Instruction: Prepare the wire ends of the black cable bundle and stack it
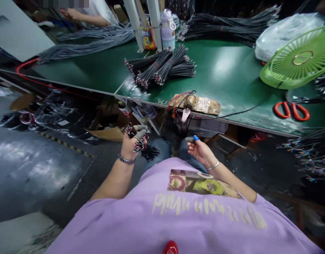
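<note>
My left hand (132,143), grey covers on some fingers, is closed round a bundle of black cables (149,152) with red and white wire ends, held over my lap. My right hand (201,151) is off to the side of it, fingers curled and pressed together, a blue cover on one fingertip; whatever it may pinch is too small to make out. Ahead of both hands, tied bundles of black cables (162,67) lie heaped on the green table (220,67). A wooden block with wires (205,104) sits at the table's near edge.
Red-handled scissors (292,111) and a green fan (297,56) are on the right, beside a plastic bag (281,35). A bottle (168,30) stands at the back near posts. Long grey cables (85,47) lie at the left, where another person's arm (88,18) shows.
</note>
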Tool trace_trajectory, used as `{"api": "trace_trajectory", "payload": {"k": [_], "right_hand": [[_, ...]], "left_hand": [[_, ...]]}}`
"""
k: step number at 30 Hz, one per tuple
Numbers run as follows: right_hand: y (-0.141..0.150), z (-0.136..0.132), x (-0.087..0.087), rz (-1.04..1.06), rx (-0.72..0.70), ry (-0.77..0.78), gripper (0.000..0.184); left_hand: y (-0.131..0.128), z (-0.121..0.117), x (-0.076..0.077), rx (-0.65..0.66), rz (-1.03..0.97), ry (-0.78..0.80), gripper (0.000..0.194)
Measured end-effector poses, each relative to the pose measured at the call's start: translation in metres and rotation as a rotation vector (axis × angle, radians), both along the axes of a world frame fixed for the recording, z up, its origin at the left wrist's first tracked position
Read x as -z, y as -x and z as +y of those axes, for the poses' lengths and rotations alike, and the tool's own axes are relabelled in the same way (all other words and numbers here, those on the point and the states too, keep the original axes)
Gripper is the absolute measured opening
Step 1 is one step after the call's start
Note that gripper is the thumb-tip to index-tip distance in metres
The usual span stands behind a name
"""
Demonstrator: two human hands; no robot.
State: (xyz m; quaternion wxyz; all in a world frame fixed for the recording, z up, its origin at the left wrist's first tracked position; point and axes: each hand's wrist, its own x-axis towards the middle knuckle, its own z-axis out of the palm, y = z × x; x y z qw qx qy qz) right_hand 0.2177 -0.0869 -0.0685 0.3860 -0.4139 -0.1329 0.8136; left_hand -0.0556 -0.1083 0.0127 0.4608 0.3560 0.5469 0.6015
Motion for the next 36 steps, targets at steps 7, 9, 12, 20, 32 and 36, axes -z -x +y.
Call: {"api": "trace_trajectory", "payload": {"k": [7,9,12,20,32,36], "right_hand": [[-0.012,-0.017,0.0,-0.02,0.042,-0.004,0.026],[-0.015,-0.019,0.0,-0.018,0.045,-0.022,0.024],[-0.017,-0.021,0.001,-0.008,0.047,-0.059,0.02],[-0.009,-0.019,0.009,-0.044,0.025,-0.06,0.012],[0.018,0.008,-0.034,-0.311,-0.136,-0.523,0.026],[0.019,0.008,-0.046,-0.347,-0.087,-0.561,0.023]], "left_hand": [[-0.014,-0.011,-0.007,0.055,0.031,-0.014,0.029],[-0.02,-0.011,-0.011,0.089,0.044,-0.012,0.028],[-0.027,-0.01,-0.017,0.135,0.06,-0.009,0.029],[-0.023,-0.005,-0.018,0.281,0.114,0.033,0.036],[-0.058,0.024,0.001,0.737,0.02,0.15,0.051],[-0.067,0.031,0.005,0.754,0.032,0.152,0.044]]}}
